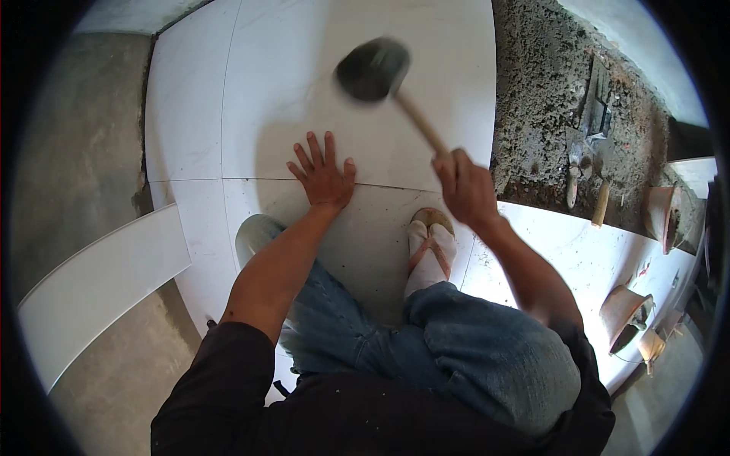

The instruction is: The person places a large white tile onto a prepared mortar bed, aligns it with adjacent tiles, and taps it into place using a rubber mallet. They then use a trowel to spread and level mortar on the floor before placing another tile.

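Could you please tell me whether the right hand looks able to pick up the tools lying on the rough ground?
Probably not as things stand: the right hand is gripping the mallet by its handle. Nothing visible seems to block the way to the tools.

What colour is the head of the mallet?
The mallet head is black, best seen in the head view.

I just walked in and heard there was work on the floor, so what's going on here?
A person crouches on white tiles. Their right hand grips a mallet by its wooden handle, its dark head blurred over the large white tile ahead. Their left hand lies with fingers spread on that tile, near the joint. To the right, trowel-like tools rest on a rough grey bed.
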A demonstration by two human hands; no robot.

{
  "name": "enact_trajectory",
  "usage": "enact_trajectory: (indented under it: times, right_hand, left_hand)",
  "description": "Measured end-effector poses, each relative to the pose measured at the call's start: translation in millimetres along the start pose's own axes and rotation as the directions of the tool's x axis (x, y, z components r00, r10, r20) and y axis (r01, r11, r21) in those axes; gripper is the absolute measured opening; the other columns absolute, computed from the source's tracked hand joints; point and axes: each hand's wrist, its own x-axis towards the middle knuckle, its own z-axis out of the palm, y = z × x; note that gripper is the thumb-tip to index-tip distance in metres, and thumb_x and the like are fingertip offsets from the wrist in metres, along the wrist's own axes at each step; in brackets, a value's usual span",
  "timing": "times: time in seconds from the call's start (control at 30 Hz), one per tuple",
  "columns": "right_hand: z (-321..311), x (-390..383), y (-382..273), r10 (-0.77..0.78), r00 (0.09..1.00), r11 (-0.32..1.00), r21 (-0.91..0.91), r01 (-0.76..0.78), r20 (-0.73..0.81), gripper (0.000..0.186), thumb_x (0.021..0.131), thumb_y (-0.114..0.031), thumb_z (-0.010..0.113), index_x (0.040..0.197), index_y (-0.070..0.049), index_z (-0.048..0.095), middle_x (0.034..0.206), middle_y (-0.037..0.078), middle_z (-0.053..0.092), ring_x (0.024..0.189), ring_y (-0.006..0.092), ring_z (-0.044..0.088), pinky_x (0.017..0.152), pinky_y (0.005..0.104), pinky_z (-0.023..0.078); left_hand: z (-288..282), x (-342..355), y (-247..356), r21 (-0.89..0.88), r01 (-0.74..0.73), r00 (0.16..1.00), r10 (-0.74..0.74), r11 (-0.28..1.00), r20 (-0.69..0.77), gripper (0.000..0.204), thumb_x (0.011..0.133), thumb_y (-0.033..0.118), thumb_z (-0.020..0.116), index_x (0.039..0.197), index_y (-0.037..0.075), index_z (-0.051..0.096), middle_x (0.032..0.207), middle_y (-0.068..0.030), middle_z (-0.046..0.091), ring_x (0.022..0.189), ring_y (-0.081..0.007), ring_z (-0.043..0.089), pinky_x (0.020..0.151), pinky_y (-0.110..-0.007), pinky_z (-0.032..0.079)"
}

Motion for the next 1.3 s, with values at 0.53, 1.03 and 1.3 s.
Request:
enact_trajectory:
  times: [0.53,1.03,1.3]
  right_hand:
    - [13.9,-47.2,42.3,0.027,0.998,1.0,-0.005,-0.028,-0.063,0.047,0.101,-0.041,0.043,0.079,0.0,0.049,0.06,0.024,0.051,0.06,0.0481,0.055,0.054,0.0486,0.043]
    - [12.2,1.9,57.6,0.103,0.984,0.994,0.043,-0.098,-0.144,0.057,0.103,-0.044,0.033,0.093,0.006,0.059,0.083,0.029,0.061,0.079,0.0499,0.058,0.068,0.0523,0.043]
    - [10.5,19.6,50.7,0.042,0.983,0.998,0.06,-0.032,-0.176,0.056,0.102,-0.045,0.034,0.079,0.003,0.052,0.071,0.027,0.055,0.067,0.049,0.054,0.062,0.0549,0.039]
  left_hand:
    - [-20.3,6.6,17.5,-0.077,0.108,0.994,-0.106,0.991,0.034,0.072,0.094,0.048,0.036,0.156,0.016,0.017,0.162,-0.0176,0.005,0.146,-0.0489,0.0,0.109,-0.073,0.0]
    - [-48.2,4.8,10.5,-0.077,-0.095,0.985,0.105,0.992,0.136,0.068,0.096,0.044,0.033,0.156,0.016,0.015,0.163,-0.0144,0.003,0.15,-0.0365,-0.002,0.115,-0.065,-0.002]
    - [-61.5,53.4,-8.7,-0.028,-0.111,0.957,0.115,0.993,0.268,0.074,0.095,0.052,0.034,0.157,0.017,0.014,0.163,-0.0138,0.001,0.15,-0.0343,-0.003,0.116,-0.064,-0.001]
